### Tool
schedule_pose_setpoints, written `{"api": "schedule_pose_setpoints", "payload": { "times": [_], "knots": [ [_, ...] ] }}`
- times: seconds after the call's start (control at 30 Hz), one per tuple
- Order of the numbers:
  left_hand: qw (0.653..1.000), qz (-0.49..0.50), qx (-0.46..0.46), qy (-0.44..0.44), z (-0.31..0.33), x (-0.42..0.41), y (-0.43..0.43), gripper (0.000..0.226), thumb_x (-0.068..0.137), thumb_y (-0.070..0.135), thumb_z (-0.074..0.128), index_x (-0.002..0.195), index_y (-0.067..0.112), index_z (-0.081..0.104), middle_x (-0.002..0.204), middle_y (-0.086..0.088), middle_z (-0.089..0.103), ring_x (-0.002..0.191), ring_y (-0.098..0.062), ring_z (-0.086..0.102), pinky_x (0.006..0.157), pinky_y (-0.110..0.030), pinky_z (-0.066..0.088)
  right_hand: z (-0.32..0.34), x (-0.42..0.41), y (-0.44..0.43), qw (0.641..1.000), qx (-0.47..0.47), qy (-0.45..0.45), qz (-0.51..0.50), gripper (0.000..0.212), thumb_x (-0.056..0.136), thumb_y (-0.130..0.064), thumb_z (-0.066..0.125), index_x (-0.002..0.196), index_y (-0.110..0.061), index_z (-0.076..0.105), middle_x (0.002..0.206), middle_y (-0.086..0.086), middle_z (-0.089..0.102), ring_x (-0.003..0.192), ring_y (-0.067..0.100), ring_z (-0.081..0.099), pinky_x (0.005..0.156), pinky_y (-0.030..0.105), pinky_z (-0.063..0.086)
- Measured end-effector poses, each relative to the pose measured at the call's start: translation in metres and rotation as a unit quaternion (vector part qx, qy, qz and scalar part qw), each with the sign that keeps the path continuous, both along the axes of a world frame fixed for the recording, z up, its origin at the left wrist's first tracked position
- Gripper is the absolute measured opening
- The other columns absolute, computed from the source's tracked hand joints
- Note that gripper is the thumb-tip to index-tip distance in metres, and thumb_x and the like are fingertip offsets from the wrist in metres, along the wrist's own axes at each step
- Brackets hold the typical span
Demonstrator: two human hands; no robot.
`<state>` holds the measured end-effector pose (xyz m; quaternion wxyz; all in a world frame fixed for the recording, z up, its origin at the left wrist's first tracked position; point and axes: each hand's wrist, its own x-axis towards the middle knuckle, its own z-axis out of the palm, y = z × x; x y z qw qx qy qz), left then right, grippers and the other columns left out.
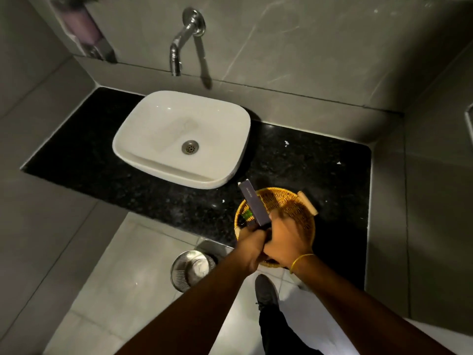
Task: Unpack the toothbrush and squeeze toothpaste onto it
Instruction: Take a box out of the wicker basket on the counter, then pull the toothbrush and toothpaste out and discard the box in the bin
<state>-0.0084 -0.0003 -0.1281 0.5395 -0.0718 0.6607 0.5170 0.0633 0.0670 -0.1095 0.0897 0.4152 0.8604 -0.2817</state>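
Observation:
A long, slim purple-grey toothbrush box (pixel 253 203) is held above a round wicker basket (pixel 299 211) on the black counter. My left hand (pixel 249 239) grips the box's near end. My right hand (pixel 286 237) is blurred and closed against the same end, right beside the left. The box's far end points up towards the sink. A small green item (pixel 247 215) lies in the basket under the box. No toothbrush or toothpaste tube is visible outside the packaging.
A white basin (pixel 143 129) sits on the black granite counter (pixel 76 155) under a chrome wall tap (pixel 179 49). A wooden handle (pixel 308 203) rests on the basket's far rim. A steel bin (pixel 192 270) stands on the floor below; my shoe (pixel 266 290) is beside it.

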Motion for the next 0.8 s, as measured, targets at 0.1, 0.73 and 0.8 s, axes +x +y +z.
{"api": "schedule_pose_setpoints", "payload": {
  "times": [0.1, 0.73, 0.8],
  "knots": [
    [1.000, 0.011, 0.016, -0.022, 0.018, -0.013, -0.052, 0.022, 0.099, 0.010, 0.057, 0.114, 0.015, 0.072, 0.091, -0.012, 0.078, 0.077, -0.028, 0.074, 0.061, -0.041, 0.063, 0.026, -0.011, -0.029, 0.994, -0.069, 0.079, 0.005, 0.037, 0.069, -0.023, 0.064, 0.104, -0.019, 0.057, 0.102, 0.006, 0.066, 0.092, 0.030, 0.066, 0.065, 0.032, 0.048],
    [0.993, 0.076, 0.031, 0.091, 0.073, 0.037, -0.387, 0.024, 0.102, 0.001, 0.055, 0.121, 0.004, 0.069, 0.091, -0.016, 0.069, 0.084, -0.031, 0.070, 0.073, -0.040, 0.058, 0.082, -0.098, -0.216, 0.937, -0.266, 0.147, 0.172, 0.013, 0.076, -0.015, 0.069, 0.081, -0.017, 0.081, 0.067, 0.006, 0.074, 0.062, 0.014, 0.068, 0.052, 0.029, 0.058],
    [0.992, 0.081, 0.030, 0.090, 0.072, 0.040, -0.400, 0.022, 0.102, 0.001, 0.054, 0.119, 0.003, 0.069, 0.090, -0.016, 0.068, 0.083, -0.031, 0.071, 0.072, -0.039, 0.057, 0.080, -0.099, -0.226, 0.937, -0.254, 0.134, 0.196, 0.018, 0.079, -0.014, 0.066, 0.088, -0.016, 0.081, 0.071, 0.011, 0.075, 0.060, 0.016, 0.066, 0.051, 0.029, 0.058]
  ]
}}
